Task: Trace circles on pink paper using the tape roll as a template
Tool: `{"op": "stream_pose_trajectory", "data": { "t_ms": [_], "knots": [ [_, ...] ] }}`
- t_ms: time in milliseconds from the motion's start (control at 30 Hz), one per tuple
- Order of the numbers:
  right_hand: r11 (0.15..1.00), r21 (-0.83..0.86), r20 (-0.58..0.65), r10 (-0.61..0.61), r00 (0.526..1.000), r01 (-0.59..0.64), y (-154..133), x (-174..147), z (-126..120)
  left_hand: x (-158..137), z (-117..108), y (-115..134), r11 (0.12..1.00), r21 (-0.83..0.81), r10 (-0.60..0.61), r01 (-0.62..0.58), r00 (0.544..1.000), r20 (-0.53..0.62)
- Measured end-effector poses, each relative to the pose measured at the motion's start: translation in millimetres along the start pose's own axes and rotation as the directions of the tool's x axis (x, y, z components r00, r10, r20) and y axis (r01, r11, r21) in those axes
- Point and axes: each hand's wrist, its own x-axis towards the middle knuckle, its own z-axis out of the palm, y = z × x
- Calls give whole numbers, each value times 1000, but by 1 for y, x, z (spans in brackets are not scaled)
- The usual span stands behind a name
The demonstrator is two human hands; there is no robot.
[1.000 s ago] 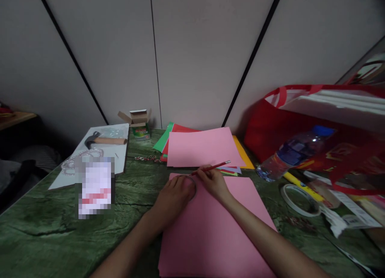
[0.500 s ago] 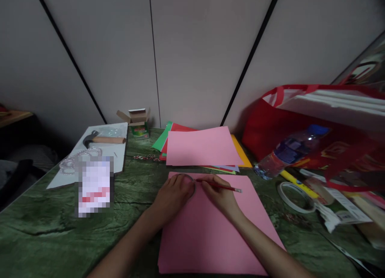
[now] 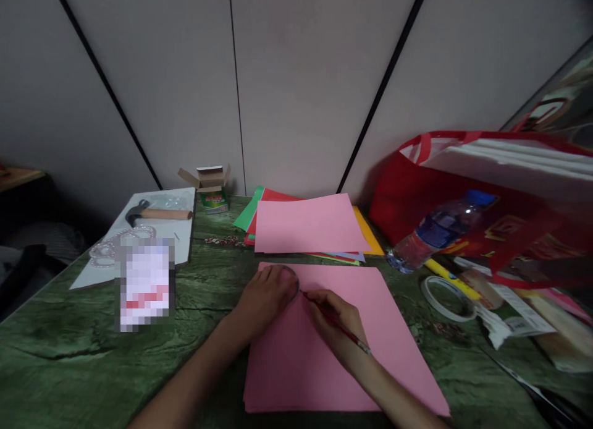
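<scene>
A stack of pink paper lies in front of me on the green table. My left hand presses a round thing with a thin dark rim onto the upper left of the top sheet; most of it is hidden under the fingers. Pinched in my right hand is a red pencil. Its tip meets the paper just beside the round rim, and its back end slants down to the right.
Coloured sheets lie behind the stack. To the left are a hammer on a white board and a small open box. A red bag, water bottle, tape roll and scissors line the right.
My right hand has shifted slightly down and right, and the pencil has swung from nearly level to a downward slant along the rim. My left hand keeps its place on the round thing.
</scene>
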Motion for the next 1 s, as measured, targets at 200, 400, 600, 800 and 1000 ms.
{"op": "stream_pose_trajectory", "data": {
  "t_ms": [200,400,600,800,1000],
  "knots": [
    [992,-106,11,-66,998,67,-7,-10,3,1,2,-2,1000,22,6,-6,1000,-4],
    [969,-162,44,-182,982,187,-12,-16,6,2,-1,-1,998,59,18,-18,1000,13],
    [949,-124,64,-284,957,290,-4,-18,11,2,-1,-1,999,53,13,-14,1000,13],
    [940,-27,113,-336,935,341,-7,-19,12,2,-5,-2,1000,-11,-7,7,999,44],
    [942,-52,77,-327,942,331,-10,-18,10,5,-12,3,996,-71,-56,62,995,84]
  ]
}}
